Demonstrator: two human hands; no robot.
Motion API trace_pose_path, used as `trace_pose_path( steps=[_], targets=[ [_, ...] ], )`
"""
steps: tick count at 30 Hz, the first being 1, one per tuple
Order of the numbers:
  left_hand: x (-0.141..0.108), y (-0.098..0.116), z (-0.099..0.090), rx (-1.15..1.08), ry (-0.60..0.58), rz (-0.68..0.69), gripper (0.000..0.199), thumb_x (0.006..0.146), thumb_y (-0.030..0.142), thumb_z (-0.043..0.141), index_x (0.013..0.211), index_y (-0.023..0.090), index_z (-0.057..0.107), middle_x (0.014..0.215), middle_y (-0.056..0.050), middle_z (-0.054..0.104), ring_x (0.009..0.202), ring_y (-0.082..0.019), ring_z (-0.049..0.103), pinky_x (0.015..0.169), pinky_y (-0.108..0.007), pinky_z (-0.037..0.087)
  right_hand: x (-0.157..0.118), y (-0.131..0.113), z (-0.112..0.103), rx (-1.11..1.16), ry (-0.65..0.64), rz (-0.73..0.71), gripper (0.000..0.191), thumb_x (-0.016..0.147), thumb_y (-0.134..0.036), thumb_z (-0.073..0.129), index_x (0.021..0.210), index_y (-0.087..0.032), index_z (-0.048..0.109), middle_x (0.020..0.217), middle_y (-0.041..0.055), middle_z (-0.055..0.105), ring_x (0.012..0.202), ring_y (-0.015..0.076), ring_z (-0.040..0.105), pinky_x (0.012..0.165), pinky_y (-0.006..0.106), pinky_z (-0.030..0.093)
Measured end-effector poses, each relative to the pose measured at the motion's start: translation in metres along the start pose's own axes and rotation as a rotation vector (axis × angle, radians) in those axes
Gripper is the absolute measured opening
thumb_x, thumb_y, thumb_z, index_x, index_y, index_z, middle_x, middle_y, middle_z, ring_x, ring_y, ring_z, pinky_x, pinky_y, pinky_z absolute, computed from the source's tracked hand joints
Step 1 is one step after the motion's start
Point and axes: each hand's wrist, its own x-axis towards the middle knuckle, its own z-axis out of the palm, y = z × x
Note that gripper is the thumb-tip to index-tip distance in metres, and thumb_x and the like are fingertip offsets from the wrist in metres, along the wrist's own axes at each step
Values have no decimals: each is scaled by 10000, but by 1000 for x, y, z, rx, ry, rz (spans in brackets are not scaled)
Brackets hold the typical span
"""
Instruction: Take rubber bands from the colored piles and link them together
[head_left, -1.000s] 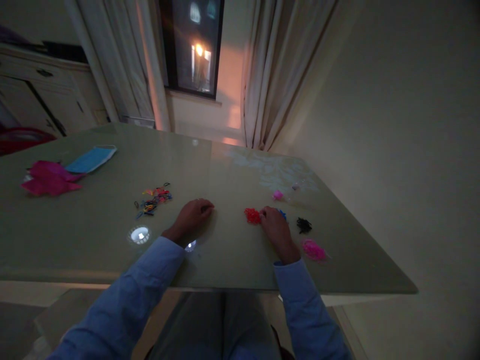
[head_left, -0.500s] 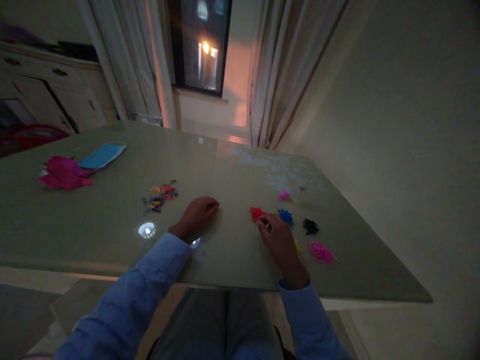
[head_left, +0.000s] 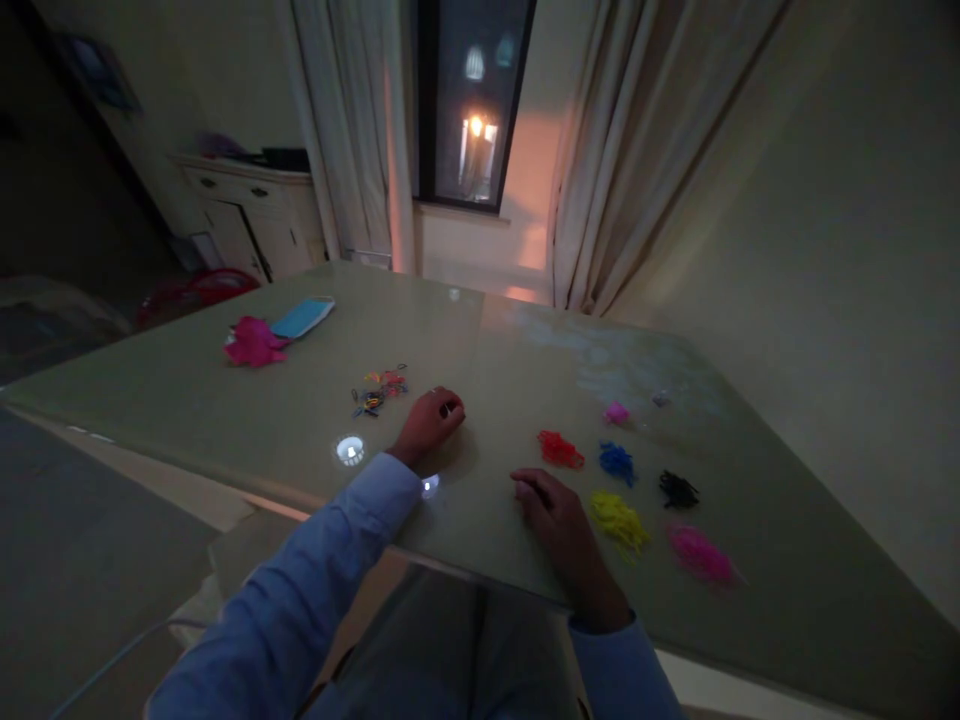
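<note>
My left hand (head_left: 433, 422) is closed with the thumb against the fingers, right of the mixed pile of small coloured rubber bands (head_left: 381, 390). What it pinches is too small to make out. My right hand (head_left: 553, 512) rests low over the table, its fingers curled together. Whether anything is inside its fingers is hidden. It lies left of the yellow rubber bands (head_left: 619, 520) and nearer to me than the red rubber bands (head_left: 560, 450). Farther right are a blue pile of rubber bands (head_left: 616, 462), a black pile (head_left: 679, 490) and a pink pile (head_left: 703, 555).
A pink crumpled piece (head_left: 256, 342) and a blue face mask (head_left: 304, 318) lie at the far left of the glossy table (head_left: 480, 340). A small pink item (head_left: 616, 412) sits behind the blue pile. Curtains (head_left: 360, 130) and a window stand beyond.
My right hand has drawn back from the red pile towards me, uncovering the yellow pile. My left hand stays closed, its wrist turned somewhat. The view has swung left.
</note>
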Motion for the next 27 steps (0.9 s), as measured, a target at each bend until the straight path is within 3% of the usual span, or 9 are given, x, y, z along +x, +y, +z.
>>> trace_pose_path(
  steps=[6,11,15,18,27],
  targets=[
    [-6,-11,-15,56,167,-109,190,791,250,500,742,157,659,804,-63,655,717,-168,579,721,-307,497,1,1,-1,-3,-4,-30,324,910,-396,503,1022,-175,712,792,55,711,641,187,638,602,286,505],
    [-3,-39,-56,208,229,-151,240,811,293,513,831,160,712,850,-75,678,767,-187,597,760,-317,501,0,2,0,-49,-7,-109,293,910,-373,513,1008,-186,716,966,90,746,881,228,686,799,329,531],
    [10,-65,-97,384,121,-199,306,819,301,516,921,134,751,942,-123,713,780,-216,632,756,-331,514,-1,1,1,-43,3,-135,279,900,-368,522,988,-193,721,984,97,752,916,240,691,842,352,534],
    [22,-79,-117,427,70,-189,299,798,256,539,953,124,758,967,-137,721,784,-220,642,793,-339,518,-1,1,1,-41,3,-143,276,896,-369,520,969,-197,724,960,94,755,885,239,696,821,355,541],
    [53,-105,-117,494,-152,-89,266,788,231,582,949,185,789,996,-123,714,795,-192,655,803,-293,511,-1,3,3,-37,-3,-144,284,909,-379,508,975,-195,714,966,98,750,891,238,697,807,342,544]
  ],
)
